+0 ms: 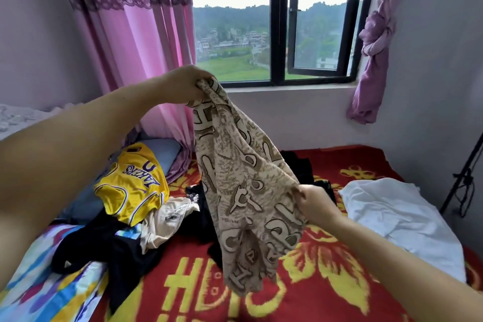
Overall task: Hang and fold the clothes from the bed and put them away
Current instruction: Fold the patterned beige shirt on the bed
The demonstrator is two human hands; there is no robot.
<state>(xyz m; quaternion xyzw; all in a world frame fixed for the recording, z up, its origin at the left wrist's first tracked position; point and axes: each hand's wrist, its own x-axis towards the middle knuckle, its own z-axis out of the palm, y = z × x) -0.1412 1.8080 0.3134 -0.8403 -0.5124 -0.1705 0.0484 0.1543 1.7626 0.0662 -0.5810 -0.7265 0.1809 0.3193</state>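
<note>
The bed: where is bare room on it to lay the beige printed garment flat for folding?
The widest bare patch of the red blanket is at the near edge, between the black clothes and the white cloth. The left side is crowded: the yellow Lakers jersey and a cream garment lie piled there. The beige printed garment hangs over the middle.

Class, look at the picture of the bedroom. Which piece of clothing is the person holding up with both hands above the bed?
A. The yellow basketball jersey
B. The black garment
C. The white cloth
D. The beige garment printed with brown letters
D: the left hand grips the top of the beige lettered garment and the right hand pinches its edge lower down, while the yellow jersey and white cloth lie on the bed.
</note>
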